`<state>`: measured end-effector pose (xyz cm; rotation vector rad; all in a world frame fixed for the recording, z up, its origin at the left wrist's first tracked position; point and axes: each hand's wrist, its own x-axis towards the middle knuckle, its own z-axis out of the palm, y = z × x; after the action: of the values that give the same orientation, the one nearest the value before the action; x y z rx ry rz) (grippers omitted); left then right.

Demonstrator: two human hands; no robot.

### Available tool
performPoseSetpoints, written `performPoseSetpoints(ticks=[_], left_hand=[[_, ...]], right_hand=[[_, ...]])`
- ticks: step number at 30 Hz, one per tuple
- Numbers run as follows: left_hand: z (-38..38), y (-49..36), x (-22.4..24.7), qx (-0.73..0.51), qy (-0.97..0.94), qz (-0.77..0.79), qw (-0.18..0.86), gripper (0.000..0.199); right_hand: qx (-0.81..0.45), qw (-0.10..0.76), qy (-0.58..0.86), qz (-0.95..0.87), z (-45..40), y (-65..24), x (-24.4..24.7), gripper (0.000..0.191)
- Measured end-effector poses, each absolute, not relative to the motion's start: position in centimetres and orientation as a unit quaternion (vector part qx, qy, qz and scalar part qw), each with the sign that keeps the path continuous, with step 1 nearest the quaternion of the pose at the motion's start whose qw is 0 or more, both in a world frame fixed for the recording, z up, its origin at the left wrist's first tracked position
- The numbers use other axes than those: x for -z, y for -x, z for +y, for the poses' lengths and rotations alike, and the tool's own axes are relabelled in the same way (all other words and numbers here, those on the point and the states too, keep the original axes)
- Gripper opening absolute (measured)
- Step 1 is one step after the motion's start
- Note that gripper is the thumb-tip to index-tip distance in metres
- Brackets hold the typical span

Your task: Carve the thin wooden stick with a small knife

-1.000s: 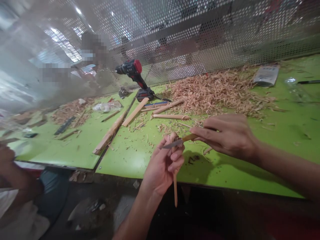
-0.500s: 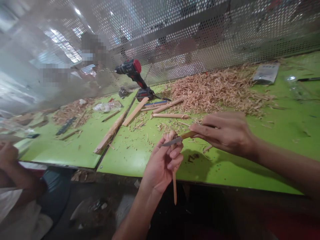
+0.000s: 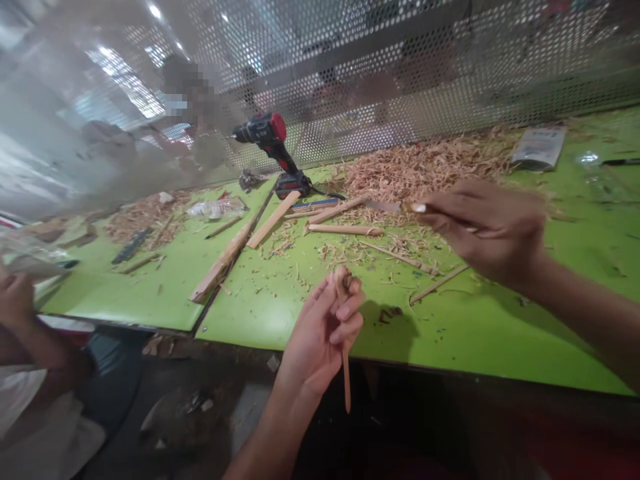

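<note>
My left hand [image 3: 325, 327] is closed around a slim carved wooden stick [image 3: 347, 383], just over the table's front edge. The stick's thicker, dark-marked head sticks up past my thumb, and its pointed end hangs below the palm. To the right and farther off, my right hand [image 3: 493, 220] grips a knife [image 3: 387, 207] by its yellowish handle. The blade points left over the wood shavings, apart from the stick. Beneath and beside the right hand, thin wooden sticks [image 3: 403, 257] lie on the green tabletop [image 3: 270, 307].
A cordless drill [image 3: 273, 150] stands by the perforated metal screen [image 3: 360, 80]. Wood shavings [image 3: 425, 170] are heaped at the back, with a packet [image 3: 539, 147] to their right. Wooden strips [image 3: 225, 260] lie left of centre. Another person's arm [image 3: 30, 327] is at the far left.
My right hand has lifted the knife off the stick's head and moved it up and to the right. My left hand stays almost in place, still holding the stick.
</note>
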<state>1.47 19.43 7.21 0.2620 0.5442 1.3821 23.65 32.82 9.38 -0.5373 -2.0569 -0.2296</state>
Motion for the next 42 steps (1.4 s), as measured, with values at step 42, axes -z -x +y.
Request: performPoseSetpoints(ticks=[42], left_hand=[[20.9, -2.4, -7.1, -0.626, -0.102, 0.259, 0.729, 0.006]], right_hand=[[0.112, 0.385, 0.131, -0.906, 31.4, -22.1, -7.7, 0.026]])
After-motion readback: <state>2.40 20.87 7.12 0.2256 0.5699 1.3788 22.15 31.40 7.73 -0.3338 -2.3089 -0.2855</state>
